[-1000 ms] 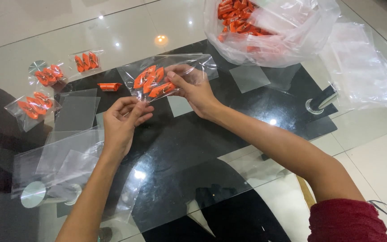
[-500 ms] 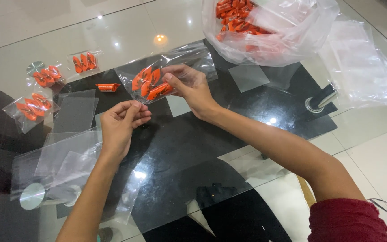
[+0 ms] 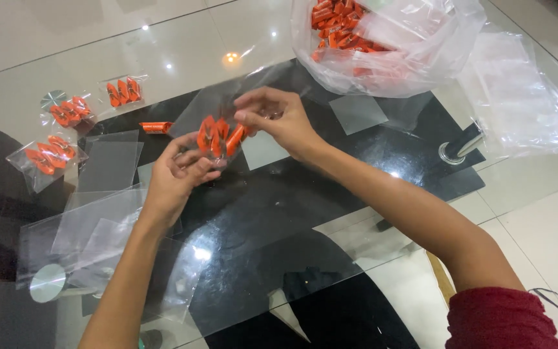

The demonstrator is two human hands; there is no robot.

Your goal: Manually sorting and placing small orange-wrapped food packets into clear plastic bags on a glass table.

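Observation:
Both hands hold one small clear plastic bag (image 3: 227,106) above the glass table (image 3: 182,45). Several orange wrapped candies (image 3: 219,136) sit at its lower end. My left hand (image 3: 177,174) pinches the bag's lower part just under the candies. My right hand (image 3: 278,119) grips the bag at the upper right, fingers curled on the plastic. One loose orange candy (image 3: 156,127) lies on the table left of the bag.
Three filled small bags (image 3: 46,156) (image 3: 69,111) (image 3: 124,91) lie at the left. Empty clear bags (image 3: 98,220) are spread at the lower left. A large plastic bag of orange candies (image 3: 382,39) stands at the top right, beside a stack of empty bags (image 3: 518,97).
The bag has been lifted off the table and tilted, so the candies slid to its lower end. My left hand has taken hold of it, and both hands moved closer together.

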